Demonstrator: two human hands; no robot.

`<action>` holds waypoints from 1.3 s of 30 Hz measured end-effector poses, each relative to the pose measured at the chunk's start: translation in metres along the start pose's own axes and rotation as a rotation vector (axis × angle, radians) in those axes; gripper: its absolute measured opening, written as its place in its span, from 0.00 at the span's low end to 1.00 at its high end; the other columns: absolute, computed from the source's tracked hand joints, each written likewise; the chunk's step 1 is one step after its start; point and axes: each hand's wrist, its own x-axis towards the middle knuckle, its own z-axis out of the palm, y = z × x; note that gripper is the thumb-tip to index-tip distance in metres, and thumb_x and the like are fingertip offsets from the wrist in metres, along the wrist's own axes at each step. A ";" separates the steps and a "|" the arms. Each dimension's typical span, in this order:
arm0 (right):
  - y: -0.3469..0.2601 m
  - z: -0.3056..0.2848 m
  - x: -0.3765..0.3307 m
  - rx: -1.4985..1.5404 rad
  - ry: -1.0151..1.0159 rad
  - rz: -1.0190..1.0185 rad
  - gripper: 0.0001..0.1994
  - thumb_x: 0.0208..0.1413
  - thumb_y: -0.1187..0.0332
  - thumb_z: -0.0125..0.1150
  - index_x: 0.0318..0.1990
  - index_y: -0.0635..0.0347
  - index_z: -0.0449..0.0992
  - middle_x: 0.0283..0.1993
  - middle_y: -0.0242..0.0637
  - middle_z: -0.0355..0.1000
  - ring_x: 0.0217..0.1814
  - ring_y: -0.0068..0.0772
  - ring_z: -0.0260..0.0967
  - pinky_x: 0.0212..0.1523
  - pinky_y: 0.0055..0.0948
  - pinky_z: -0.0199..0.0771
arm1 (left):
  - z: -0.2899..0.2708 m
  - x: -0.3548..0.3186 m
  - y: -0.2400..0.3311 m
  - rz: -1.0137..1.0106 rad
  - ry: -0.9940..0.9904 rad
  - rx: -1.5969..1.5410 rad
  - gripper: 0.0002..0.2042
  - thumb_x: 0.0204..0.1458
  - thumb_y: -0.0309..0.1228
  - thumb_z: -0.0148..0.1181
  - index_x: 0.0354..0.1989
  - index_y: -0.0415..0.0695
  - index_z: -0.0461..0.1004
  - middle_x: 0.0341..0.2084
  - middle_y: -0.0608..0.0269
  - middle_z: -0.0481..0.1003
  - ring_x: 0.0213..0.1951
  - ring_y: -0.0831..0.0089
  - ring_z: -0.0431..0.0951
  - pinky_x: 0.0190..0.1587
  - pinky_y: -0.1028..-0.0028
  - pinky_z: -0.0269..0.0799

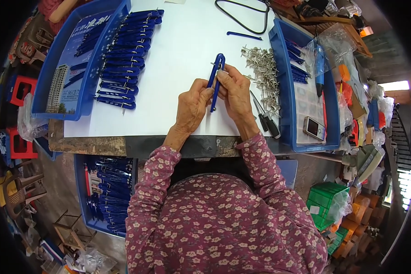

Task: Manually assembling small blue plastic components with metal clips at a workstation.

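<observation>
Near the middle of the white-covered table, both my hands hold a slim blue plastic piece with two arms joined by a rounded bend (220, 59). My left hand (190, 107) pinches its left arm between thumb and fingers. Across from it, my right hand (237, 93) has its thumb pressed on the piece just below the bend. A small metal bit sticks out at the piece's upper left. Just right of my hands lies a heap of small metal pins (262, 75). Similar blue pieces (123, 64) with metal bits lie in a long overlapping row to the left.
Blue trays stand at the left (90, 93) and right (285, 137); the right one holds a phone (314, 128) and a blue power screwdriver (320, 68). Black-handled tools (271, 127) lie by the pins. Farther back are a blue strip (244, 35) and black cord (230, 20).
</observation>
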 end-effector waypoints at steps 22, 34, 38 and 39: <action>-0.076 -0.027 -0.035 -1.797 -0.208 -0.916 0.11 0.37 0.78 0.55 0.32 0.57 0.72 0.40 0.34 0.64 0.44 0.35 0.61 0.38 0.30 0.60 | -0.020 -0.017 0.033 -0.079 -0.189 -0.048 0.07 0.50 0.27 0.47 0.28 0.36 0.71 0.10 0.65 0.68 0.14 0.81 0.64 0.19 0.78 0.59; -0.056 -0.026 -0.020 -1.490 -0.145 -1.156 0.17 0.37 0.84 0.56 0.39 0.62 0.71 0.35 0.40 0.68 0.37 0.40 0.66 0.38 0.32 0.67 | -0.031 -0.026 0.053 -0.418 -0.318 -0.510 0.11 0.53 0.33 0.48 0.28 0.37 0.70 0.10 0.65 0.66 0.12 0.84 0.60 0.14 0.86 0.52; -0.045 -0.027 -0.021 -1.316 -0.093 -1.128 0.14 0.40 0.83 0.57 0.38 0.63 0.71 0.33 0.40 0.69 0.34 0.40 0.67 0.36 0.31 0.68 | -0.032 -0.028 0.054 -0.421 -0.328 -0.571 0.11 0.53 0.33 0.48 0.28 0.37 0.70 0.11 0.65 0.67 0.12 0.84 0.61 0.15 0.86 0.53; -0.043 -0.026 -0.022 -1.286 -0.107 -1.113 0.13 0.41 0.83 0.57 0.38 0.63 0.71 0.32 0.40 0.70 0.32 0.39 0.68 0.34 0.30 0.69 | -0.033 -0.028 0.055 -0.451 -0.318 -0.631 0.10 0.52 0.33 0.49 0.27 0.37 0.70 0.12 0.66 0.68 0.13 0.85 0.61 0.15 0.85 0.53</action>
